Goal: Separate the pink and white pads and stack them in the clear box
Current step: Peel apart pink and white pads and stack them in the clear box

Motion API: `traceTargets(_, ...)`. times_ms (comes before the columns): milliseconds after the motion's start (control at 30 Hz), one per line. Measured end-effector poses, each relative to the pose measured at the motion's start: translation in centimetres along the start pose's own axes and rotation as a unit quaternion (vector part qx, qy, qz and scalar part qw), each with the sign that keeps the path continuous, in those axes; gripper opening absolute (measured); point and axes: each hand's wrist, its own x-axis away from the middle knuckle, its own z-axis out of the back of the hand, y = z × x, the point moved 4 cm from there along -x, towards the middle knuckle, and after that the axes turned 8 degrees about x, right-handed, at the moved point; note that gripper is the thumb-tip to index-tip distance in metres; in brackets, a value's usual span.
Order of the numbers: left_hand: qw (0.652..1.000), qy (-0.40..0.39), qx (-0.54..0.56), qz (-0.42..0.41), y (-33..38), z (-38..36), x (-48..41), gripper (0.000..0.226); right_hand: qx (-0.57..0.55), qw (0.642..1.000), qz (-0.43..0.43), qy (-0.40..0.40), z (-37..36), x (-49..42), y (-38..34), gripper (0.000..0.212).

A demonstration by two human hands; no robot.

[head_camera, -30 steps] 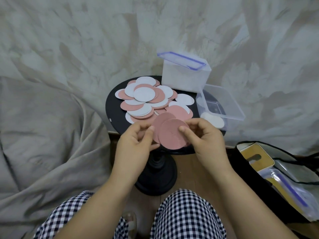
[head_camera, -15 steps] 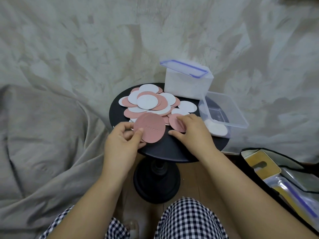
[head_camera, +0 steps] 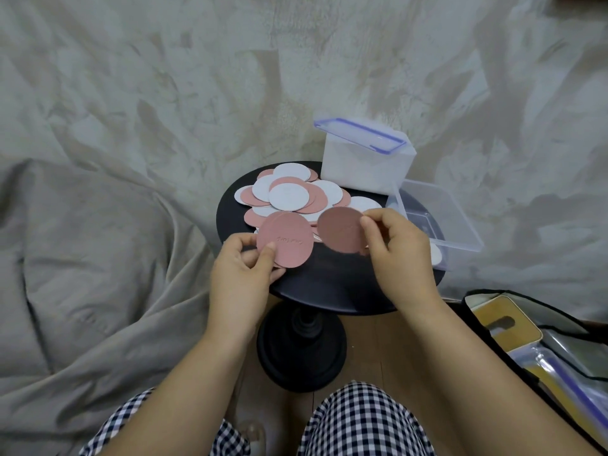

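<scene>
pink pad (head_camera: 342,231) pinched in right hand (head_camera: 399,255), beside left hand (head_camera: 241,274).

Two hands (head_camera: 245,274) (head_camera: 399,258), two boxes (head_camera: 363,161) (head_camera: 454,222), one table (head_camera: 329,284)

Soft, rather dim, diffuse indoor light casts only faint shadows on the dark surface (head_camera: 329,287), leaves the tilted pink pad (head_camera: 340,230) in the right hand (head_camera: 399,258) darker than the pink stack (head_camera: 286,241) in the left hand (head_camera: 243,278), and wide-angle distortion bends the slightly soft edges.
</scene>
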Motion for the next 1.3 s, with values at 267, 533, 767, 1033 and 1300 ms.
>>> traceTargets(267, 0.991, -0.126, 0.027, 0.037, 0.1, -2.4, 1.6, 0.009, -0.132, 0.98, -0.114, -0.101, -2.2, 1.0, 0.9, 0.011)
traceTargets(533, 0.985, -0.167, -0.039, -0.001, -0.4, -3.2, 2.0, 0.035, -0.173, 0.974, -0.081, -0.118, -1.4, 1.9, 0.8, 0.031)
traceTargets(767, 0.94, -0.139, -0.258, -0.173, 0.0, -4.3, 2.4, 0.042, -0.182, 0.983, -0.014, -0.002, 0.5, 3.1, 0.8, 0.036)
traceTargets(1033, 0.864, -0.186, -0.417, -0.213, -1.2, -4.4, 3.3, 0.049, -0.063, 0.996, 0.055, 0.0, -0.6, 4.6, 2.5, 0.043)
traceTargets(1300, 0.891, -0.149, -0.345, -0.254, -0.8, -4.5, 3.6, 0.043, -0.053, 0.991, 0.118, 0.044, -0.1, 5.1, 1.9, 0.049)
